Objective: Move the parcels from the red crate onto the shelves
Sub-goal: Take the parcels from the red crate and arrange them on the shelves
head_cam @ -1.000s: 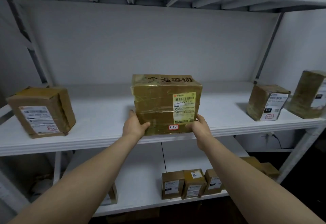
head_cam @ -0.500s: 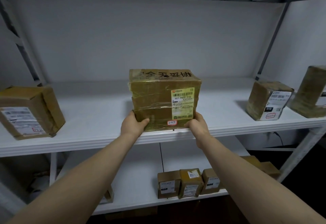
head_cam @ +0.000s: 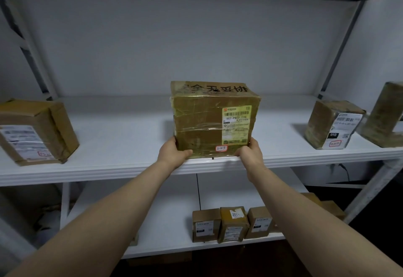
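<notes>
Taped brown parcel stands upright at the front edge of the white upper shelf, midway along it. Its labelled face points toward the camera and its longer side runs left–right along the shelf lip. Yellow-green shipping label reads "507-PB02 T70" under a barcode, a small red-bordered sticker below it reads "3-2-5", and large black characters are printed across the top, the finer label print being illegible. Left hand grips the lower left corner and right hand grips the lower right corner — the left thumb lies on the front face.
</notes>
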`<action>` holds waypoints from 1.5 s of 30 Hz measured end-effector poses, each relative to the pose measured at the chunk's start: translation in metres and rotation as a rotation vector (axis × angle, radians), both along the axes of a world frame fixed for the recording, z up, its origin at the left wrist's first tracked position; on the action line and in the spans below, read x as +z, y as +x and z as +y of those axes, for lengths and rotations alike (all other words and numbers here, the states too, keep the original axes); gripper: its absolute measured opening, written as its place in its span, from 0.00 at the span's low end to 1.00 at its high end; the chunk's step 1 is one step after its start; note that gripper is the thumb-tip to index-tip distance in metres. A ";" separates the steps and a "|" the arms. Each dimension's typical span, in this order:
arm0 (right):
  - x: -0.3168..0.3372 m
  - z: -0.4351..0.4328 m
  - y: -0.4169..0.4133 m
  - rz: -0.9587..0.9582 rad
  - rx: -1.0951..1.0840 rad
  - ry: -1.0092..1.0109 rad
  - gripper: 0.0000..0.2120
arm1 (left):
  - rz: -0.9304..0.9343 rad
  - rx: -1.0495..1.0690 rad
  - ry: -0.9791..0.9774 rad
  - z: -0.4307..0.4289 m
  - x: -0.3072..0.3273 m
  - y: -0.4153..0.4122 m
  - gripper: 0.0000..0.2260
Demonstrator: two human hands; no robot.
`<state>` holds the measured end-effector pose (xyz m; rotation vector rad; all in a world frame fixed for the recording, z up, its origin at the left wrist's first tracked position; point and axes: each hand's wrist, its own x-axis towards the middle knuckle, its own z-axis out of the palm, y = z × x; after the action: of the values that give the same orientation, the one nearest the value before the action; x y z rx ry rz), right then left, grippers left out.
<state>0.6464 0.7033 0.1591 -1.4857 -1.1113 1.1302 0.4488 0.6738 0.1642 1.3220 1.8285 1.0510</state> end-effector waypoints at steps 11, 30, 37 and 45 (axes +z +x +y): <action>-0.002 -0.001 0.004 -0.028 0.007 -0.011 0.27 | 0.015 -0.054 -0.076 0.002 -0.002 0.000 0.27; -0.057 -0.091 -0.091 -0.165 0.432 -0.133 0.33 | 0.169 0.194 -0.261 -0.139 -0.023 -0.043 0.29; -0.079 -0.198 -0.190 -0.352 0.925 -0.101 0.33 | 0.154 0.518 -0.446 -0.288 -0.055 -0.105 0.30; -0.085 -0.341 -0.296 -0.438 1.346 0.016 0.36 | 0.049 0.838 -0.537 -0.462 -0.075 -0.160 0.24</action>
<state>0.3503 0.3623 0.0743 -0.8552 -2.5896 1.6285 0.2886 0.2121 0.0890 0.2445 2.5371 0.7932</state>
